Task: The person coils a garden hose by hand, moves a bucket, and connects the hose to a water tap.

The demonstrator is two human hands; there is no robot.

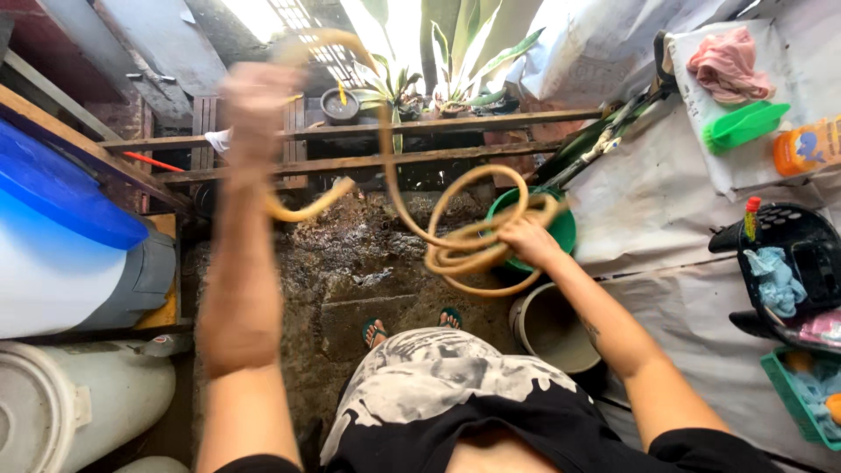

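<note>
So the person was standing on a wet, muddy concrete floor [350, 263] in flip-flops, handling a tan rubber hose [394, 166]. The right hand [526, 241] was clenched around a bundle of coiled loops of that hose, held out in front at about waist level, right over a green bucket [561, 229]. The left hand [258, 96] was raised way up and badly motion-blurred; the hose ran up to it and arced over the top, but honestly I couldn't tell whether the fingers were closed on it or just hooked under it. Between the two hands the hose swung down in a long slack curve and back up into the coils.

Just below the green bucket sat a grey bucket [552, 328], close to the person's right leg. On the left there was a big blue drum lid [61, 188] on top of a white container, and another white drum [70, 407] lying lower down. Straight ahead a wooden rail [368, 131] carried a few potted plants [394, 83]. Off to the right, a covered surface held a pink rag [731, 63], a green dustpan-like scoop [745, 125] and an orange bottle [806, 147], with a black basket [788, 254] and a green crate [797, 394] nearer.
</note>
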